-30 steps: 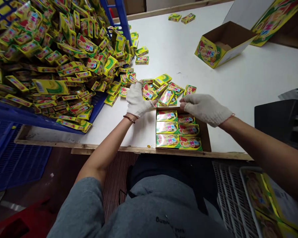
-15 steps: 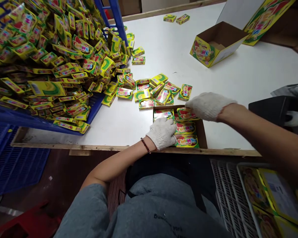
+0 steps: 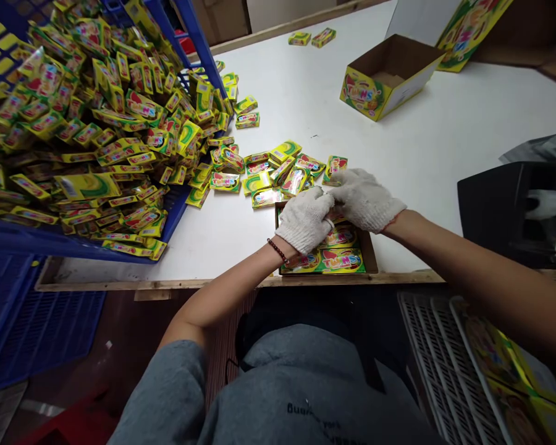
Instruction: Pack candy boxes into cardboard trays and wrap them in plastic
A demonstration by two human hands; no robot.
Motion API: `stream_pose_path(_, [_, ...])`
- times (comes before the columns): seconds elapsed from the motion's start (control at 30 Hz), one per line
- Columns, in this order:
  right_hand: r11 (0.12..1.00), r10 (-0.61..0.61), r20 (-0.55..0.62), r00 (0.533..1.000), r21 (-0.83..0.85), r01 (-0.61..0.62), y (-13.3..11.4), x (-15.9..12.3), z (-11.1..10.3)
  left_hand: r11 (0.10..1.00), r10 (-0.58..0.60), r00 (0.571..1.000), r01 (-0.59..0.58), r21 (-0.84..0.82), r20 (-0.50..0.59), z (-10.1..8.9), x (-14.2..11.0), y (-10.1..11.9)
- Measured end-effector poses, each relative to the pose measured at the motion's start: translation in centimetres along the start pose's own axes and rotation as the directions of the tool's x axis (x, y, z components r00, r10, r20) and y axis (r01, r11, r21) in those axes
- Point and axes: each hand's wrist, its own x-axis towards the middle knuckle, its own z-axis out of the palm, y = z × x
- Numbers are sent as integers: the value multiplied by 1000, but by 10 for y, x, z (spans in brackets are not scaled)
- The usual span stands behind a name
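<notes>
A shallow cardboard box (image 3: pixel 369 254) at the table's near edge holds rows of small yellow candy packs (image 3: pixel 343 262). Both my hands wear white knit gloves and meet over the box's far half. My left hand (image 3: pixel 304 219) lies curled on the packs there, fingers bent. My right hand (image 3: pixel 365 199) rests beside it, fingertips touching the left hand over the packs. What either hand grips is hidden under the gloves. Several loose packs (image 3: pixel 282 170) lie just beyond the box.
A tilted blue crate (image 3: pixel 176 204) on the left spills a big heap of the same packs (image 3: pixel 88 130). An open yellow carton (image 3: pixel 384 77) stands at the back right. A black object (image 3: pixel 505 204) sits at right. White trays (image 3: pixel 445 364) lie below the table's edge.
My left hand came back from the loose packs to the box and then slid up its far half. My right hand drew in to meet it.
</notes>
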Motion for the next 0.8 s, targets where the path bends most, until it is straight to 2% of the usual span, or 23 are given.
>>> stream_pose_path(0.07, [999,29,-101,994,42,-25,12,-5,-1,1000,-5,1000,5,9,13,5,4,2])
stream_pose_path(0.13, [986,131,-159,979,126,-111,26,-12,-3,1000,10,1000,-10,12,25,13,9,5])
stream_pose_path(0.2, [957,211,-139,968,231,-175,37,-20,-2,999,32,999,-33,25,32,21,15,10])
stream_pose_path(0.33, [911,210,-53,976,373,-176,44,-36,13,994,84,994,-89,68,69,35,23,17])
stream_pose_path(0.5, [868,213,-108,971,476,-138,47,-44,32,990,101,991,-108,94,85,34,24,16])
stream_pose_path(0.63, [824,225,-108,968,551,-130,50,-44,36,995,103,994,-104,8,32,36,29,7])
stream_pose_path(0.8, [763,286,-117,951,628,-152,50,-43,41,985,152,988,-150,-84,23,45,28,-2])
